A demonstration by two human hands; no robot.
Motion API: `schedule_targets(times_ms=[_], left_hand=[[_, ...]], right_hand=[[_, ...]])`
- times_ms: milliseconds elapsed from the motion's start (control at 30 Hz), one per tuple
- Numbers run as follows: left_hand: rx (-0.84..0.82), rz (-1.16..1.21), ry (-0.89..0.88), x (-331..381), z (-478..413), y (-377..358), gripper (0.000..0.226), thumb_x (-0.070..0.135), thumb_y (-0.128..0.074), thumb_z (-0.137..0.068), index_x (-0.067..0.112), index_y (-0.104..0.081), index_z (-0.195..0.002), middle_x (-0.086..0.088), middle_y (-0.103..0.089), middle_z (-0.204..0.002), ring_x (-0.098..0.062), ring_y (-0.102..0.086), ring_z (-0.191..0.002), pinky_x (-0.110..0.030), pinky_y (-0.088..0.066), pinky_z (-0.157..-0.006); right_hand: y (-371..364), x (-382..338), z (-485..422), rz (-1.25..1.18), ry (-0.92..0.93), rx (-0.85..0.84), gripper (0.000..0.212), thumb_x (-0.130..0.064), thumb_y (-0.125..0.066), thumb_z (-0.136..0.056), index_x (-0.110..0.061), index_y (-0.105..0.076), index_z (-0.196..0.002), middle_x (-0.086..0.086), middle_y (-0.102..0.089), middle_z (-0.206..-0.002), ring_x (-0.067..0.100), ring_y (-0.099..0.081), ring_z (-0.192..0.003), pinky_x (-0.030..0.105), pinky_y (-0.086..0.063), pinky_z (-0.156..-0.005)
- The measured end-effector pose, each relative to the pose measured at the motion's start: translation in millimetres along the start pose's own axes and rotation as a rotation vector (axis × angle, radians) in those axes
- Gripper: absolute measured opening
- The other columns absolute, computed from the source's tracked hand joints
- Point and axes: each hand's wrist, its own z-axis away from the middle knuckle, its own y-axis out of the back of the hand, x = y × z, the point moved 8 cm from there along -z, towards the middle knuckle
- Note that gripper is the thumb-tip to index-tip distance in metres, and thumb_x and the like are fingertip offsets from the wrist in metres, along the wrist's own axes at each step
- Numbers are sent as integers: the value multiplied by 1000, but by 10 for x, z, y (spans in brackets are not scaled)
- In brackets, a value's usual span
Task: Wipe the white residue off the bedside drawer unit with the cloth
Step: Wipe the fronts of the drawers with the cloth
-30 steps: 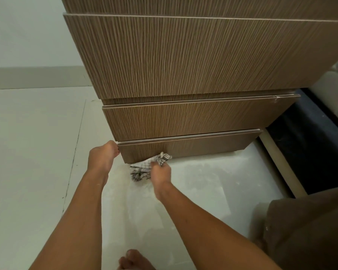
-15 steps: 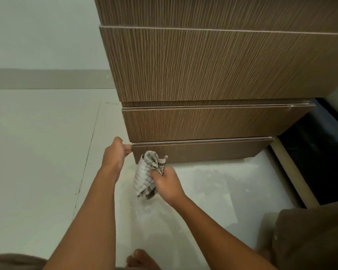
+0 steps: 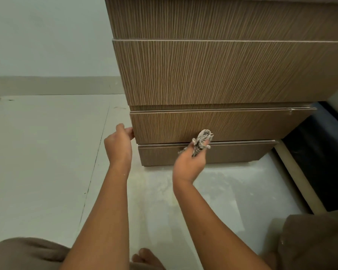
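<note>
Left hand (image 3: 118, 145) curls its fingertips onto the left edge of the middle drawer front; whether it pinches or only rests there cannot be told. Right hand (image 3: 191, 162) is clenched around the cloth (image 3: 202, 142), a crumpled checked rag pressed against the lower edge of that drawer front. Drawer unit (image 3: 213, 75): brown laminate, fine vertical ribbed grain, fronts stepped back toward the floor, its top cut off. Floor (image 3: 47, 152): pale tile, with chalky white smears (image 3: 213, 184) below the unit. Dark bed base at right, partly out of view.
</note>
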Motion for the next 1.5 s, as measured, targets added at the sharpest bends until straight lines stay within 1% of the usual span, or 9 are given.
schedule_targets(times_ms=[100, 200, 500, 600, 667, 933, 1133, 1333, 1500], left_hand=[[-60, 0, 33, -8, -9, 3, 45, 30, -37, -97, 21, -72, -71, 7, -75, -81, -9, -68, -93, -28, -46, -98], [-154, 16, 42, 14, -27, -13, 47, 27, -34, -99, 17, -71, -71, 8, -74, -71, -12, -69, -94, -35, -45, -104], [-239, -74, 35, 63, -76, 51, 48, 34, -34, -98, 16, -72, -76, 3, -76, -70, -19, -69, -86, -34, -50, -82], [-199, -86, 34, 44, -38, 102, 44, 35, -38, -94, 19, -76, -79, -2, -76, -86, -25, -69, -92, -41, -52, -91], [-189, -89, 40, 35, 18, 118, 41, 33, -39, -92, 19, -76, -80, -2, -76, -91, -23, -68, -92, -42, -51, -94], [-250, -90, 118, 62, 386, 118, 23, 25, -50, -89, 16, -70, -95, -1, -72, -101, -13, -65, -90, -35, -46, -91], [-543, -90, 152, 203, 889, -23, 35, 27, -49, -92, 6, -70, -109, -13, -75, -104, -33, -68, -104, -46, -50, -95], [-732, -120, -81, 893, 1169, 16, 26, 22, -61, -93, 3, -67, -110, -15, -73, -107, -23, -69, -94, -35, -55, -86], [-682, -161, -281, 1739, 1293, 124, 23, 22, -63, -92, 7, -69, -108, -10, -75, -106, -24, -70, -103, -38, -56, -91]], right_hand=[[-252, -33, 287, 6, -51, -72, 54, -33, -50, -93, -21, -41, -145, 7, -67, -115, 13, -66, -95, 27, -53, -87], [-499, 30, 578, 65, -58, -202, 37, -19, -52, -97, -7, -55, -132, 0, -69, -88, -6, -60, -64, 1, -41, -58], [-834, 57, 982, 257, 50, -706, 19, -12, -49, -96, -9, -65, -106, -6, -62, -75, -7, -57, -57, 11, -43, -56], [-795, 39, 969, 308, 37, -886, 18, -10, -48, -95, -19, -60, -84, 0, -61, -64, 6, -62, -58, 32, -57, -64], [-736, -3, 927, 327, 11, -968, 18, -10, -47, -94, -18, -60, -86, 14, -66, -71, 27, -68, -65, 45, -59, -69], [-413, -577, 597, 466, 57, -1097, 14, -21, -55, -94, -28, -65, -100, -6, -71, -104, 12, -64, -99, 32, -49, -89], [-243, -1227, 473, 414, 68, -1174, 14, -15, -56, -94, -19, -68, -101, -1, -72, -107, 15, -65, -104, 34, -48, -97], [-131, -2088, 541, 443, 252, -1229, 13, -16, -59, -93, -16, -69, -101, -5, -73, -98, 9, -68, -95, 31, -52, -88], [-162, -2908, 658, 402, 441, -1199, 22, -29, -71, -86, -20, -68, -105, -8, -74, -97, 5, -70, -89, 30, -57, -81]])
